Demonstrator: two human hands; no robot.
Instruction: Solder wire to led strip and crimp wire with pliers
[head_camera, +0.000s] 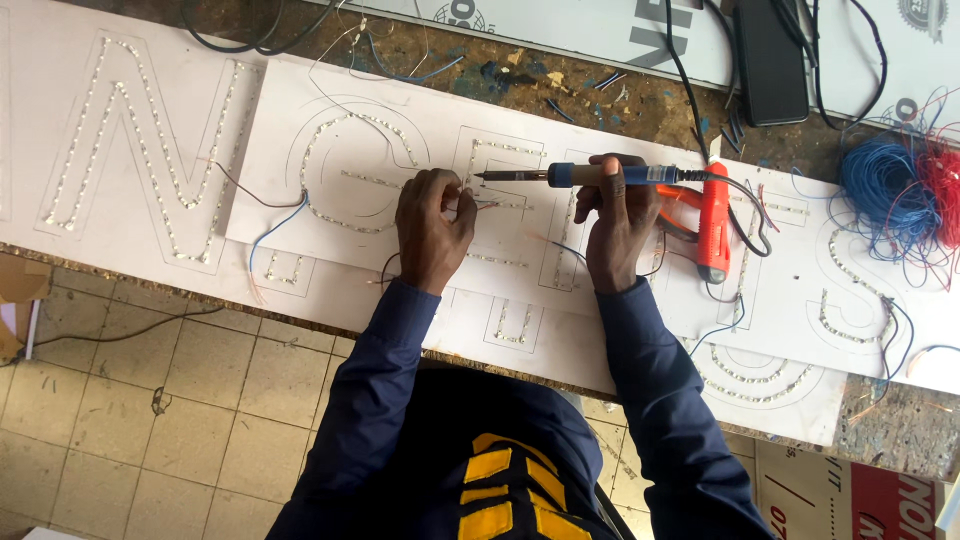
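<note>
Here your right hand (618, 225) is clamped on the blue-handled soldering iron (590, 175), tip aimed left toward your left hand (432, 225), which pinches thin wires (483, 206) steady against the white plastic lettered panel (300, 130) on the surface, presumably for joining.

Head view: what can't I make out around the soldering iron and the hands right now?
- Whether the soldering iron tip touches the wire: too small.
- What the left hand pinches: hidden by its fingers.
- Right hand grip underside: hidden by the hand.
- Orange tool lower part: partly behind the right hand.
- Blue and red wire bundle: cut off by the right edge.
</note>
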